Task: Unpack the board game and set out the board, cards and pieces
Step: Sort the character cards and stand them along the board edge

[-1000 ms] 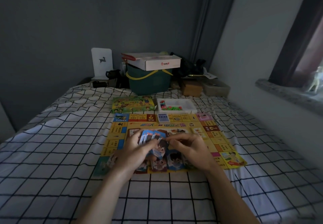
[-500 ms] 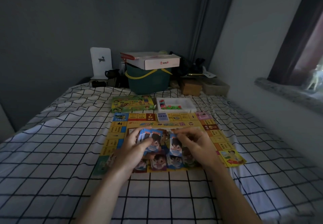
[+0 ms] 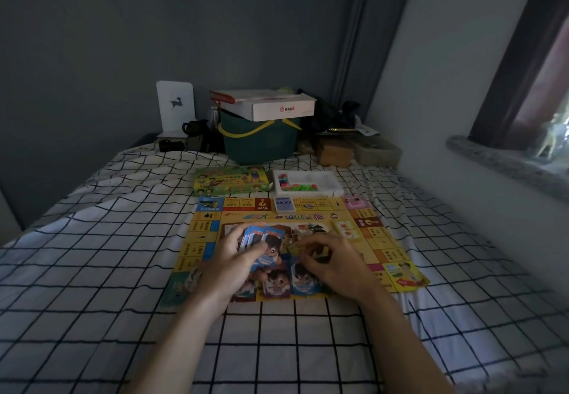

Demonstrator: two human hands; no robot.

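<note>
The yellow game board (image 3: pixel 201 235) lies flat on the checked bedsheet. My left hand (image 3: pixel 229 266) grips a fanned stack of blue character cards (image 3: pixel 266 239) above the board's middle. Just to its right, my right hand (image 3: pixel 335 266) hovers with curled fingers that pinch a single card, mostly hidden by the hand. Three character cards (image 3: pixel 277 284) lie face up in a row along the board's near edge. A small blue deck (image 3: pixel 284 203) sits on the far edge and another small pile (image 3: pixel 348 230) at the right. A white tray of coloured pieces (image 3: pixel 326 190) stands behind the board.
The green game box (image 3: pixel 229 179) lies beside the tray. A green bucket (image 3: pixel 261 144) topped by a white carton (image 3: pixel 277 107), a white stand (image 3: pixel 175 107) and small boxes (image 3: pixel 335 153) crowd the bed's far end. A wall and window ledge (image 3: pixel 505 162) run along the right.
My right hand drew a card off the stack, carried it right and lowered it toward the board. The left hand kept the fan almost still.
</note>
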